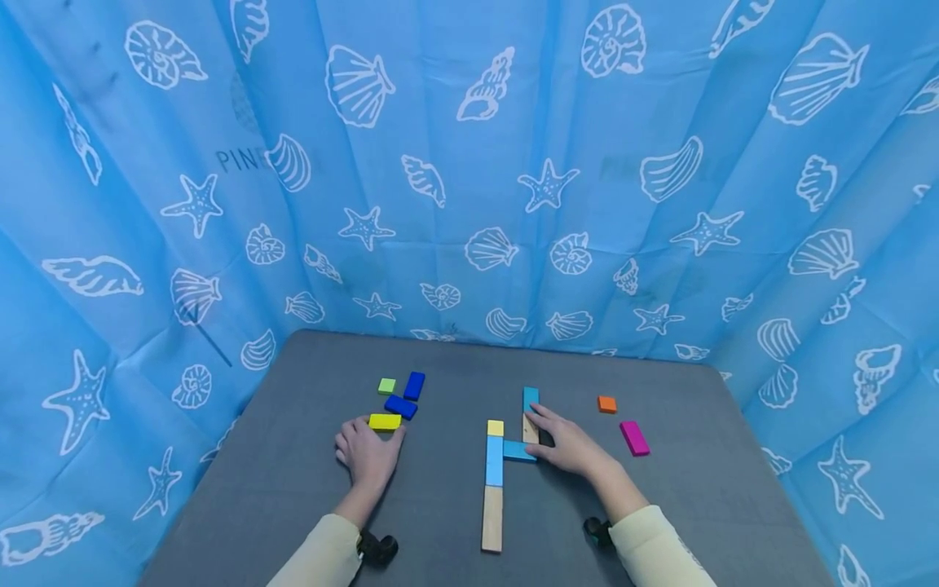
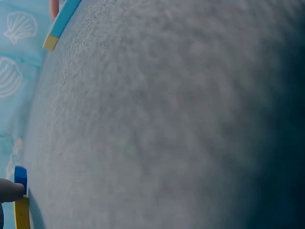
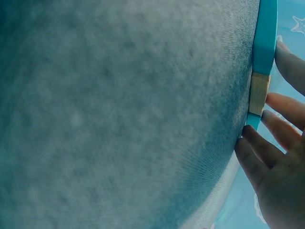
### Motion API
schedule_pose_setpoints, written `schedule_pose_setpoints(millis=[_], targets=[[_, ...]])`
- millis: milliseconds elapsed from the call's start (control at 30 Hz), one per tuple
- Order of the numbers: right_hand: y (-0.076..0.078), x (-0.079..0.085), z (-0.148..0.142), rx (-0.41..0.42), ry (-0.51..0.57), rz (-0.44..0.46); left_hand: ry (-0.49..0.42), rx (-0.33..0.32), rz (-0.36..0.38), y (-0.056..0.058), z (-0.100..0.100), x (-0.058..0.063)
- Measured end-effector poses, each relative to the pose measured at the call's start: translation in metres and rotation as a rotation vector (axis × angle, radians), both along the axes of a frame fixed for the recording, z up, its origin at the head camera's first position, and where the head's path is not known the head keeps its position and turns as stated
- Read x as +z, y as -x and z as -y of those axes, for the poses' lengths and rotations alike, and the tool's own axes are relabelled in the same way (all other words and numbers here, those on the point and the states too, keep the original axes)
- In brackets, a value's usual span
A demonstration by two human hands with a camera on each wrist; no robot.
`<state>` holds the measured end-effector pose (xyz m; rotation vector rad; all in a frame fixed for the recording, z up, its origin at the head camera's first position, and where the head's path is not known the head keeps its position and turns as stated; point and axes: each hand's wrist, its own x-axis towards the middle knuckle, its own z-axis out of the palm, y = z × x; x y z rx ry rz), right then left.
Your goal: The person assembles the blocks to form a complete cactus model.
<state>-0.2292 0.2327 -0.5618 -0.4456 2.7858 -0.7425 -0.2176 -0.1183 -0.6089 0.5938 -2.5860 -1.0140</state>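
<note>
From my head, a bright yellow block (image 1: 385, 422) lies left of centre on the grey table (image 1: 425, 514), its ends pinched by my left hand (image 1: 369, 456); my right hand (image 1: 568, 444), fingers spread, touches a blue block (image 1: 519, 451) and a pale wooden block (image 1: 530, 430). Both forearms angle inward. At my left wrist, one fingertip (the rest cropped) meets the yellow's edge. At my right wrist, loosely extended fingers line the wooden block.

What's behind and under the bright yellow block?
Behind the bright yellow block lie two dark blue blocks and a light green block. Underneath can't be seen; the block covers that spot.
</note>
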Motion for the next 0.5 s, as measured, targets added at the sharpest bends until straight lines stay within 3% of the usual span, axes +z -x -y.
schedule_pose_setpoints(millis=[233, 367, 500], targets=[[0.001, 0.0, 0.001, -0.007, -0.006, -0.002, -0.105, -0.064, -0.04, -0.003, 0.001, 0.016], [0.0, 0.001, 0.001, -0.004, -0.006, 0.002, -0.163, -0.197, -0.082, 0.003, -0.005, 0.034], [-0.001, 0.002, 0.0, -0.001, 0.0, 0.005, -0.14, -0.384, -0.066, 0.013, -0.014, 0.05]])
